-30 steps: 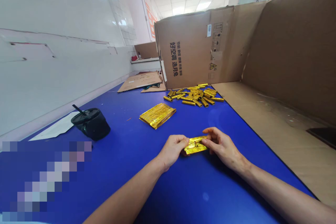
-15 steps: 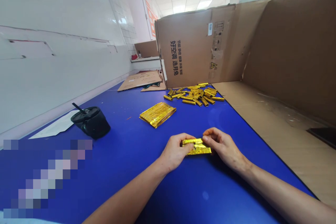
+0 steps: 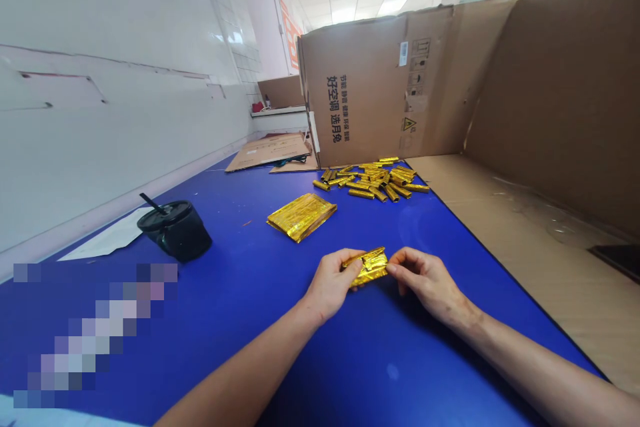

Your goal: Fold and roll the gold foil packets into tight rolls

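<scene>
A shiny gold foil paper (image 3: 374, 269), partly folded, is held over the blue table between my two hands. My left hand (image 3: 329, 283) is closed around its left end, with the thumb pressed on top. At the right edge, the thumb and fingers of my right hand (image 3: 424, 275) pinch the foil. Beyond my hands lies a flat stack of gold foil papers (image 3: 302, 215). Farther back is a loose pile of small folded gold foil tubes (image 3: 379, 178); several show open ends.
On the left stands a black lidded mug (image 3: 181, 230) with a handle stick, beside a white paper (image 3: 107, 237). A big cardboard box (image 3: 375, 100) walls off the back and right of the blue table (image 3: 240, 340). Flat cardboard (image 3: 273, 150) lies at the back left.
The foil paper has tilted, its right end rising, and less of it shows. My right fingers have moved from its upper edge down to its right edge.
</scene>
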The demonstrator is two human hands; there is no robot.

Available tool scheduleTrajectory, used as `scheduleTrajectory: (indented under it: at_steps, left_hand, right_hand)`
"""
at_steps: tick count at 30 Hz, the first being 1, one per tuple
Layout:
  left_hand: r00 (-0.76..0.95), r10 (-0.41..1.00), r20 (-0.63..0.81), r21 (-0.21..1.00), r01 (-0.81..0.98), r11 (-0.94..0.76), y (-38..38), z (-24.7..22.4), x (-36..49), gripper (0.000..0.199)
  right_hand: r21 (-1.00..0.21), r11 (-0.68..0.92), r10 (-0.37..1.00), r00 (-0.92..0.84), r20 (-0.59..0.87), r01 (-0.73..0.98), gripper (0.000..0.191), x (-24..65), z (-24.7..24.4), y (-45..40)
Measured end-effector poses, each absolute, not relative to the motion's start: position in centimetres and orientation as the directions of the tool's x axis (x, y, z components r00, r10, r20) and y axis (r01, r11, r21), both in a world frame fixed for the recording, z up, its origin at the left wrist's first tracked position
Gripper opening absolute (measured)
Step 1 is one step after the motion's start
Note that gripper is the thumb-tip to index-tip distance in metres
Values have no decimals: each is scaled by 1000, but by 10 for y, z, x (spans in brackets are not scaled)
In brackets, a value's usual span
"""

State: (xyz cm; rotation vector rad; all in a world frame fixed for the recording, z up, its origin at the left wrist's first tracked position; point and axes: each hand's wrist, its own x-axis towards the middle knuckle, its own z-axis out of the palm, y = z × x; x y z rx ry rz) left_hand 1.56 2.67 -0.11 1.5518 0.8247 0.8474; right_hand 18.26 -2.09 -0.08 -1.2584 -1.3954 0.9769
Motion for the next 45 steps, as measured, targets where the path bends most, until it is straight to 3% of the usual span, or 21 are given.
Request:
scheduleTrajectory:
  at_steps: [4,8,13,22,29,37,45]
  left_hand:
    - [522,851,56,998,0,-66,23,1,17,41]
    - [389,917,89,992,-119,-46,23,6,19,41]
    - [287,956,65,979,-204,-5,26,10,19,27]
    - [351,936,-11,971,-221,94,28,10,16,21]
    - [408,906,-113,969,-156,191,30,10,13,13]
    - [547,814,-196,966,-35,256,28,9,13,9]
    - [583,781,-225,957,-19,290,28,10,12,16]
  right_hand:
    - [-984,117,985,108,131,132,23,186,-3,-16]
    - [-990,109,977,173,122,86,24,185,-4,-15]
    - [-995,79,996,38,81,65,22,179,-3,-19]
    - [-964,112,989,-123,84,239,25,176,3,-26]
    - [-959,159,970,143,196,237,27,181,4,-25]
    - [-936,195,979,-122,166,293,25,176,0,-27]
    - [-910,224,968,-183,169,348,44,177,-2,-29]
